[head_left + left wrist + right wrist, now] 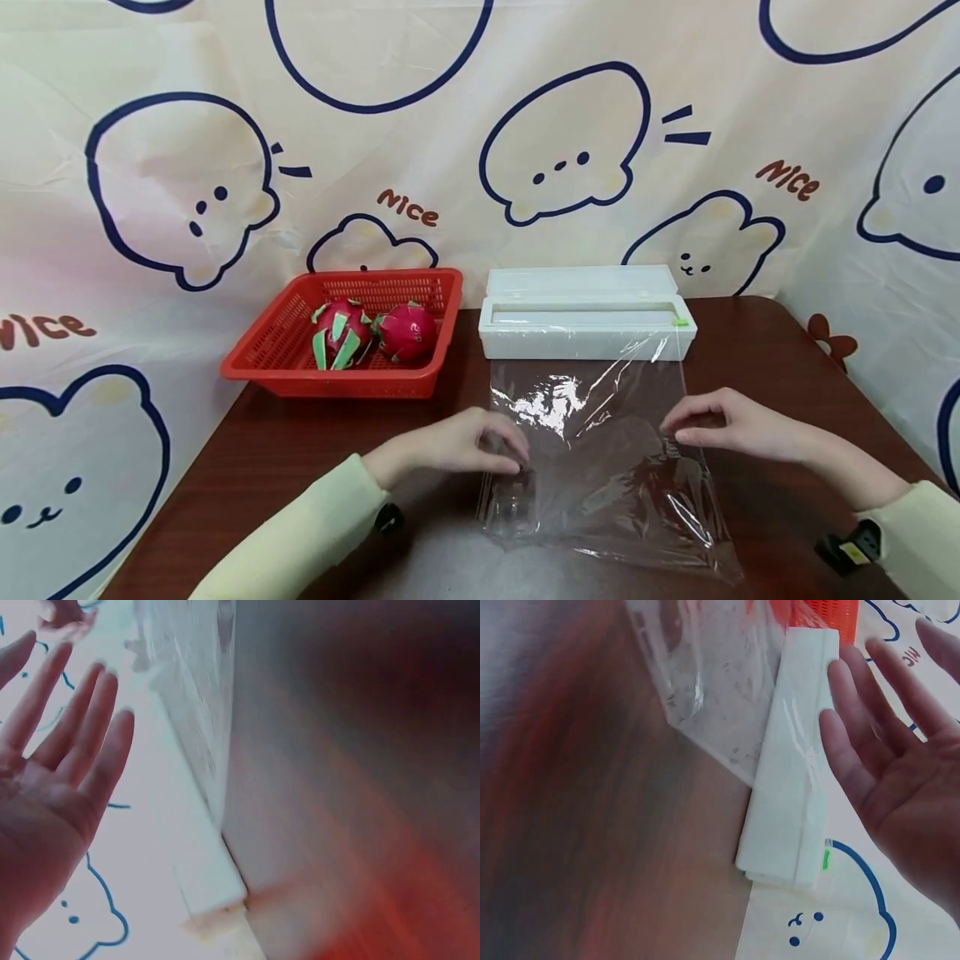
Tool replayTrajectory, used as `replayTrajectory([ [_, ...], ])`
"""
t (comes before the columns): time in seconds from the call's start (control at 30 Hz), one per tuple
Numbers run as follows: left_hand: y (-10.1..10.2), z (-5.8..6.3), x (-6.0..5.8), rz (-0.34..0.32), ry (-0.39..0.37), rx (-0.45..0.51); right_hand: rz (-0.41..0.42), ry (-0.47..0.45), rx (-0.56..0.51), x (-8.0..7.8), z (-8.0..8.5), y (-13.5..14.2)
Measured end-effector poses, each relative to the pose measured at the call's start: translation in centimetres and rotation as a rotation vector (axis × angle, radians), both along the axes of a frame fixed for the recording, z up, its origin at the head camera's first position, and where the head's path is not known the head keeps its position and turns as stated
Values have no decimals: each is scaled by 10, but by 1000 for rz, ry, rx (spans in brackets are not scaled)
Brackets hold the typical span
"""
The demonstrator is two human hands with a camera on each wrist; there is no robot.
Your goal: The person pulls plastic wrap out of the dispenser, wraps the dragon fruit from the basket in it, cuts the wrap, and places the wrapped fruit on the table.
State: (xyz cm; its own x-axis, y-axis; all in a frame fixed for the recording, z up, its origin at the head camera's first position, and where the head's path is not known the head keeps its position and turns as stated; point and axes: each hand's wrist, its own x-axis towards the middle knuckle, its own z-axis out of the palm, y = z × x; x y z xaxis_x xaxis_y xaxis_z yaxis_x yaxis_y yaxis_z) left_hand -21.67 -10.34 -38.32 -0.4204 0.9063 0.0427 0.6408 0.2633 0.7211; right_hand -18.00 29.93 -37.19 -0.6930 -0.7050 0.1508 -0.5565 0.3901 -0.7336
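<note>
A sheet of clear plastic wrap point(600, 467) runs from a white wrap dispenser point(585, 343) across the table towards me, wrinkled and shiny with glare. Over its left edge hovers my left hand point(468, 442), its fingers loosely bent and a gap between thumb and fingertips. My right hand point(738, 425) is at the right edge of the wrap, thumb and fingers apart. In the left wrist view the left hand point(60, 772) has its fingers extended, and the right hand point(900, 765) looks likewise spread in the right wrist view. Whether any fingertip touches the film I cannot tell.
At the back left stands a red plastic basket point(262, 367) holding two dragon fruits, one point(348, 325) beside the other point(408, 332). The dispenser's lid point(581, 282) is raised, with a green slider point(679, 322) at its right end. A cartoon-printed cloth point(420, 167) hangs behind the brown table point(315, 467).
</note>
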Motion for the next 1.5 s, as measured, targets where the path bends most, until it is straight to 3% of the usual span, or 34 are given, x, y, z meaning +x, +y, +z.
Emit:
replayTrajectory([
  [0.2, 8, -11, -33, 167, 76, -10, -146, 53, -8, -19, -4, -10],
  [0.43, 12, -23, -49, 207, 100, -121, -239, -26, 37, -37, -19, -7],
  [0.63, 11, -26, -50, 213, 114, -182, -278, -46, 88, -45, -32, 2],
  [0.8, 8, -29, -49, 219, 119, -252, -265, -6, 172, -50, -40, 6],
  [1.13, 5, -29, -45, 225, 158, -294, -314, 37, 325, -46, -49, 17],
  [1.5, 1, -28, -45, 216, 189, -309, -323, 24, 323, -44, -52, 18],
])
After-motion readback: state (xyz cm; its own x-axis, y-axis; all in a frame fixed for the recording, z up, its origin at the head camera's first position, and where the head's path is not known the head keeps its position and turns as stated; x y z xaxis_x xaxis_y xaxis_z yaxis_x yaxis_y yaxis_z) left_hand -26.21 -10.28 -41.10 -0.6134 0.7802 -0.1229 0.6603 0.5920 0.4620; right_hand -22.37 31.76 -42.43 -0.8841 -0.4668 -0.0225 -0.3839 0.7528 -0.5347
